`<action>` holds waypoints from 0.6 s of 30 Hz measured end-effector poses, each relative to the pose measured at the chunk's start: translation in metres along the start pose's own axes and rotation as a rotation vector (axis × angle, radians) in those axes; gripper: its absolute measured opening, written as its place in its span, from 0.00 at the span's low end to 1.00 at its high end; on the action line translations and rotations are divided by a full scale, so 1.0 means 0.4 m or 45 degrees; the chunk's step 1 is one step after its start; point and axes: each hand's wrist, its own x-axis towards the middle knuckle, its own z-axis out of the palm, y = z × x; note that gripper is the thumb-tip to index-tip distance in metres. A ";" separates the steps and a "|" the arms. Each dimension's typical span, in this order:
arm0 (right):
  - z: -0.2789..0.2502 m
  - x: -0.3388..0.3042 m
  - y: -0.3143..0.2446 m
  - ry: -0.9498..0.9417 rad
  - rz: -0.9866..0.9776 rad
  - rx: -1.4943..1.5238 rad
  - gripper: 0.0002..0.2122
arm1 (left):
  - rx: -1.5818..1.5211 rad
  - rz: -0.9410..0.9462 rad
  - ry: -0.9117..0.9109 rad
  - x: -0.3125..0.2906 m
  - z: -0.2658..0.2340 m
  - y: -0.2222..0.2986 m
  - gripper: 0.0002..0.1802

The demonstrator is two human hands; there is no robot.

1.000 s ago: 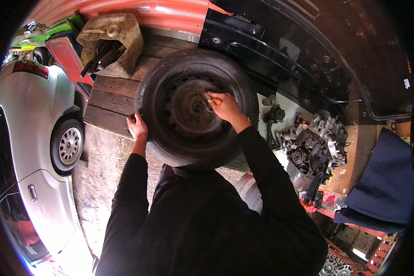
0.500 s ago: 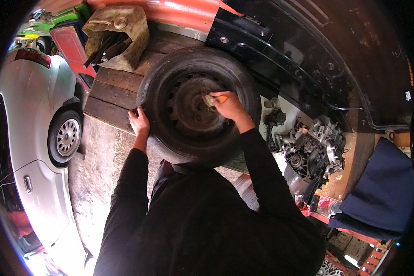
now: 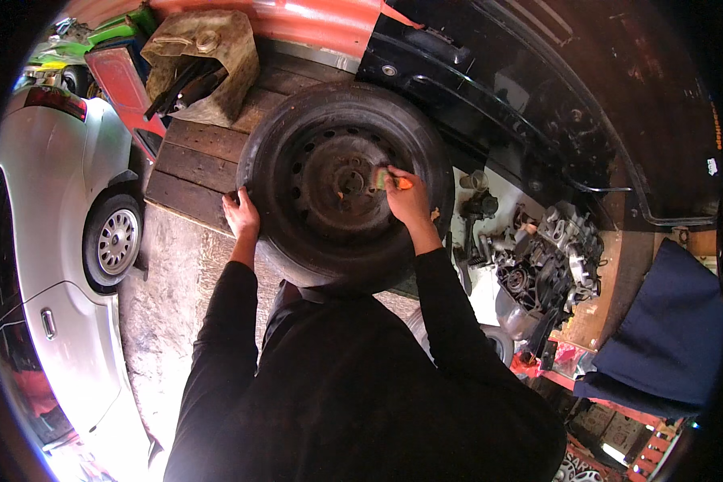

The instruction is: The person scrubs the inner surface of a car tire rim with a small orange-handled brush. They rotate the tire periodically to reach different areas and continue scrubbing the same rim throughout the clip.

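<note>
A black tyre (image 3: 261, 157) on a dusty dark steel wheel rim (image 3: 329, 210) lies flat on a wooden bench. My left hand (image 3: 242, 214) rests against the tyre's left edge, fingers on the tread and thumb side towards the sidewall. Over the right part of the rim, my right hand (image 3: 408, 201) is closed round a small orange and green tool (image 3: 402, 183). Its working end is blurred, close to the bolt holes beside the hub opening, and I cannot make out its exact kind.
On the bench planks (image 3: 189, 181), a cut-open dirty plastic canister (image 3: 237, 68) holds dark tools. A greasy engine part (image 3: 550, 269) and a small cup (image 3: 475, 181) sit to the right, below a black panel (image 3: 490, 80). A silver car (image 3: 64, 201) stands on the left.
My right hand has shifted right with the orange and green tool, away from the hub centre towards the rim's right side. My left hand stays at the tyre's edge.
</note>
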 end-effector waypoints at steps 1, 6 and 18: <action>-0.012 -0.012 -0.017 0.075 -0.082 -0.144 0.13 | 0.006 -0.002 0.007 -0.001 -0.004 -0.001 0.31; 0.017 -0.052 -0.113 -0.219 -0.077 -0.489 0.15 | 0.105 0.147 0.011 0.033 0.004 -0.052 0.31; 0.064 -0.054 -0.045 -0.021 0.057 -0.184 0.15 | -0.031 0.004 0.004 -0.002 -0.008 0.009 0.31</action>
